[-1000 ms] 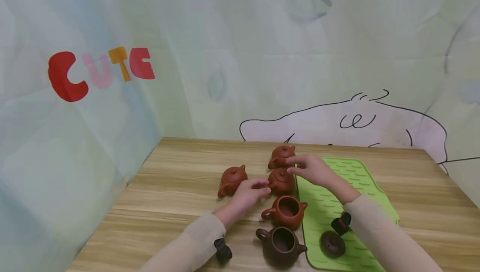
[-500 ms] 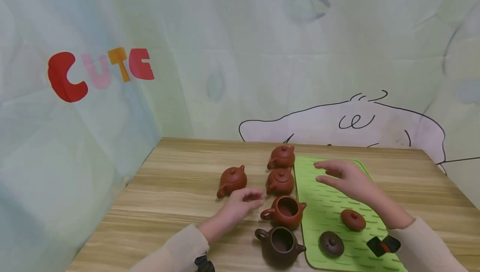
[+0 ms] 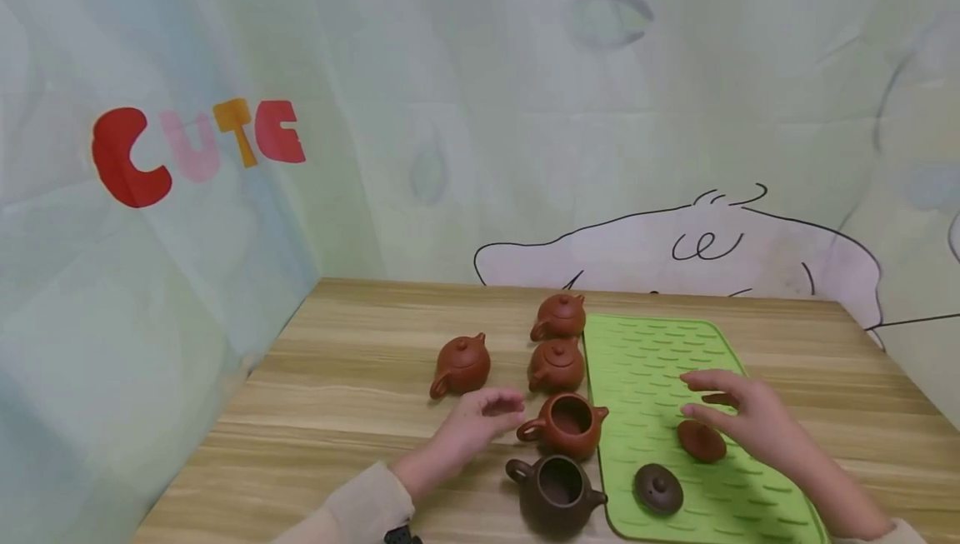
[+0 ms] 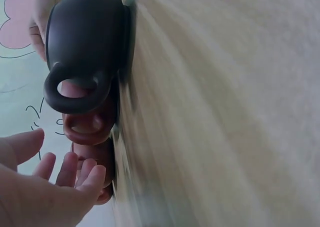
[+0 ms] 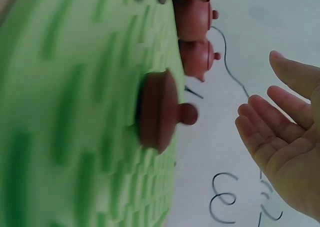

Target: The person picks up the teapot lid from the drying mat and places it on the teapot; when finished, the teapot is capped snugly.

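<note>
My left hand [image 3: 468,431] hovers over the wood, fingers loosely bent and holding nothing, just left of the lidless red-brown teapot [image 3: 573,442]. In the left wrist view, the left hand [image 4: 50,187] appears below the handle of the dark teapot [image 4: 87,32]. Fingers relaxed and apart, my right hand [image 3: 757,419] is above the green mat [image 3: 645,377], beside the reddish lid [image 3: 702,441]. That lid [image 5: 159,112] lies knob up in the right wrist view, not touched by the right hand [image 5: 285,137]. A dark lid [image 3: 658,490] rests nearer on the mat.
Two lidded red-brown teapots, a far one [image 3: 559,316] and a nearer one [image 3: 557,366], stand along the mat's left edge. Another lidded teapot [image 3: 462,365] stands further left. The open dark teapot [image 3: 557,498] is at the front. A printed curtain [image 3: 420,111] hangs behind the wooden table [image 3: 337,361].
My right hand has moved from the teapots rightward and nearer over the mat, beside the reddish lid. My left hand has drawn back from the middle teapot, nearer and to the left.
</note>
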A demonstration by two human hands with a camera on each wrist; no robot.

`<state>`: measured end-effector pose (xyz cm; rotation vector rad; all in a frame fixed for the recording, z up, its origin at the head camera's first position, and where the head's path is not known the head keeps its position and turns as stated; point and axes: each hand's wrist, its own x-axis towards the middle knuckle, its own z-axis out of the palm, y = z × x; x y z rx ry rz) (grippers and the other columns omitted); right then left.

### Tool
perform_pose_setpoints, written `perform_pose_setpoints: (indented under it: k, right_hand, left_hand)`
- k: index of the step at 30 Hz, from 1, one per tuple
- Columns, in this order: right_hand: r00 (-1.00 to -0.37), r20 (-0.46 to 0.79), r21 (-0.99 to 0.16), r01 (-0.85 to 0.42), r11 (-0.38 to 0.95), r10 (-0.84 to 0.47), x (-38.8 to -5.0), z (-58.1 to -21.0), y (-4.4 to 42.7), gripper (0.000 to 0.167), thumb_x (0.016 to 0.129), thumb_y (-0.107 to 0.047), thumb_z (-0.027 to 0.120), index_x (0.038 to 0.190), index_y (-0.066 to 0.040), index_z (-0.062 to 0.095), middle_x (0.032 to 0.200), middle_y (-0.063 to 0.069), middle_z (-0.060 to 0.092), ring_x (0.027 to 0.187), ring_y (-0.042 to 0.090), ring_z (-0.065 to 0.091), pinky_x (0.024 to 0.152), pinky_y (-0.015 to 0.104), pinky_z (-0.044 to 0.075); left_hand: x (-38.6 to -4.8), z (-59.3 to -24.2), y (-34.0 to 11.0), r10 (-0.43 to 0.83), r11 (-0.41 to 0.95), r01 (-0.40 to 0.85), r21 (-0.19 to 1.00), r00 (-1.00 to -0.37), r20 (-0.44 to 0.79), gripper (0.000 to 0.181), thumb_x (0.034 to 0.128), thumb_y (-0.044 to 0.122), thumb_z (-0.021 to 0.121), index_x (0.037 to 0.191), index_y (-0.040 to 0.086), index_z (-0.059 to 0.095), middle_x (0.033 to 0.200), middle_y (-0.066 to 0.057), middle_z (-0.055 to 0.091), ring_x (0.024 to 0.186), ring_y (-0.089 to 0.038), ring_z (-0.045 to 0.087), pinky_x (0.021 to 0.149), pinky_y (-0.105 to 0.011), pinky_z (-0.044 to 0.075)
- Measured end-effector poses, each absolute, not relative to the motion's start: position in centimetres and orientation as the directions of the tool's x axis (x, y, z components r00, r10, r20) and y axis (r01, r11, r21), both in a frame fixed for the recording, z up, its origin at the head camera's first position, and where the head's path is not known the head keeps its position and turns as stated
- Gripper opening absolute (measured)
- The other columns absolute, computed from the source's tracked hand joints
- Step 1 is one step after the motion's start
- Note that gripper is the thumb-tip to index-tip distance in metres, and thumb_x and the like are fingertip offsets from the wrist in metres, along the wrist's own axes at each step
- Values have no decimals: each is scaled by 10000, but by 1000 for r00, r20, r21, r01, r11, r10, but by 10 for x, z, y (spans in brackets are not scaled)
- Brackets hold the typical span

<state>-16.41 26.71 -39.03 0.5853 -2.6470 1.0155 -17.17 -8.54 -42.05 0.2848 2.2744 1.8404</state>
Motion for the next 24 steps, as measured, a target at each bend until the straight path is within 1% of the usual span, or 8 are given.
perform_pose_setpoints:
  k: [3, 7, 10, 13, 15, 19, 24]
  right_hand:
    - [-892, 369, -579, -441, 686, -262, -162, -399, 273, 344, 794, -95, 778, 1104, 8, 675, 1080, 155, 687, 903, -39, 594, 747, 233, 539]
    - [-914, 320, -597, -399, 696, -249, -159, -406, 280, 354, 799, -106, 775, 1112, 21, 667, 1077, 170, 678, 865, 22, 621, 701, 252, 544]
    - [-934, 260, -618, -357, 701, -246, -158, -411, 284, 371, 805, -129, 773, 1124, 24, 660, 1086, 171, 670, 858, 0, 606, 684, 247, 540]
    - [-942, 227, -627, -336, 703, -249, -156, -416, 287, 384, 797, -141, 780, 1117, 34, 660, 1077, 175, 667, 860, -54, 561, 679, 241, 534]
    - [-944, 216, -636, -331, 697, -251, -156, -420, 288, 386, 790, -138, 784, 1108, 43, 661, 1060, 177, 666, 846, -66, 546, 670, 241, 531]
    - [-947, 173, -657, -317, 684, -272, -156, -424, 291, 404, 806, -153, 772, 1125, 62, 648, 1013, 120, 672, 830, -58, 546, 664, 239, 526]
    - [-943, 143, -652, -317, 689, -299, -158, -426, 293, 409, 817, -180, 766, 1126, 59, 649, 979, 55, 667, 820, -36, 552, 659, 235, 516]
  left_hand:
    - [-171, -422, -84, 286, 210, 18, 978, -957, -44, 327, 862, 61, 697, 1154, -68, 624, 1131, -196, 657, 992, -204, 626, 821, -297, 519]
    - [-170, -423, -83, 303, 203, 3, 979, -951, -59, 329, 859, 58, 697, 1151, -73, 623, 1136, -209, 651, 982, -198, 626, 831, -307, 523]
    - [-170, -424, -83, 310, 201, 1, 980, -949, -63, 326, 860, 52, 692, 1150, -79, 621, 1148, -209, 644, 977, -189, 624, 835, -314, 525]
    - [-169, -426, -82, 314, 186, -11, 983, -947, -70, 321, 858, 43, 689, 1143, -87, 619, 1113, -185, 659, 944, -157, 624, 825, -305, 525]
    - [-168, -427, -81, 318, 171, -16, 985, -945, -71, 314, 860, 35, 685, 1139, -93, 617, 1069, -157, 673, 915, -132, 622, 813, -298, 525]
    - [-167, -429, -80, 320, 162, -23, 987, -944, -74, 297, 871, 39, 675, 1136, -85, 622, 1033, -111, 684, 888, -108, 619, 803, -300, 532]
    - [-167, -432, -77, 316, 160, -33, 987, -945, -83, 281, 877, 43, 669, 1131, -73, 630, 1056, -113, 678, 890, -112, 626, 802, -313, 539]
